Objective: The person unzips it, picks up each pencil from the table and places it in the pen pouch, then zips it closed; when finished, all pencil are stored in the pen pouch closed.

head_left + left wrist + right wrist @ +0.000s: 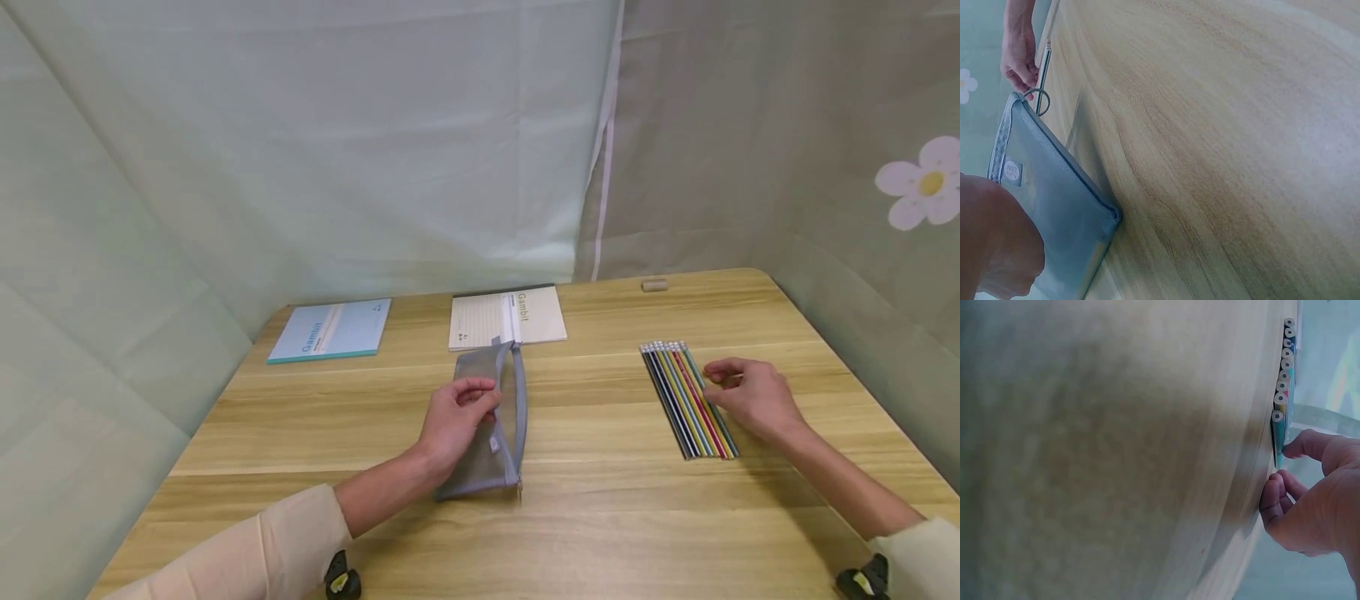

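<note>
My left hand pinches the edge of a grey-blue zip pencil case, which it holds tilted up from the table. The case's zip side gapes to the right, and its see-through side shows in the left wrist view. Over on the right, a flat row of striped pencils lies side by side, with pale ends away from me. Bent fingers of my right hand are at the row's right edge, by a teal pencil. Thumb and fingers stand apart there; whether they touch it is hard to tell.
A blue notebook lies at the table's back left. Behind the case is a cream notebook. A small brownish cylinder rests near the back edge. Curtains hang around the wooden table.
</note>
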The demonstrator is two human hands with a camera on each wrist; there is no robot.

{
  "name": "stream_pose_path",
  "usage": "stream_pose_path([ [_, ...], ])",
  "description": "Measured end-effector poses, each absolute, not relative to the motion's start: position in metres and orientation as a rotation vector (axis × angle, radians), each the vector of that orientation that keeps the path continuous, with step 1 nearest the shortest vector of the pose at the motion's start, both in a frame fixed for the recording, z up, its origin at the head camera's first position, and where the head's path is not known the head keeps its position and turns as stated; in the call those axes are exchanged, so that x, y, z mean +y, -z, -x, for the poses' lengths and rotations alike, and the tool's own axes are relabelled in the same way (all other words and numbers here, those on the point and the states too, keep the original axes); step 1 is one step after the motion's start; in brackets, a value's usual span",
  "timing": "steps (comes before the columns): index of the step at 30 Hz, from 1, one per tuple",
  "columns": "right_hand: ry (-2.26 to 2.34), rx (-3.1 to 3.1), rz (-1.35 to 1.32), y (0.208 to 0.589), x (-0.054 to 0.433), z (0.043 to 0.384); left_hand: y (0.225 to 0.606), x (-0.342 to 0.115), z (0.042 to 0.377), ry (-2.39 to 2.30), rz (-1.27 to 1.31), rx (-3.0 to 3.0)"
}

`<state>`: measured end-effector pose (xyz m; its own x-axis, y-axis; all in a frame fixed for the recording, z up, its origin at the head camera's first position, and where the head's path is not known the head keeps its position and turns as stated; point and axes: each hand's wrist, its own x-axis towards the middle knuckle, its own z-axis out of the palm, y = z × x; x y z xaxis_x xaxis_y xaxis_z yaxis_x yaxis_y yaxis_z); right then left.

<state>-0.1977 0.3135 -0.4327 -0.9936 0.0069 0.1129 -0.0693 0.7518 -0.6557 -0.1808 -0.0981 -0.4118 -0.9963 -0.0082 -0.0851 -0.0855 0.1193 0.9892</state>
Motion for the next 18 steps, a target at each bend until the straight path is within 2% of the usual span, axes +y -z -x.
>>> stream_pose_path([
  [18,-1.003,-2.741,-0.031,0.436,0.3133,0.1986,0.4124,-0.0965,0.1804,-2.051,0.105,2.285],
])
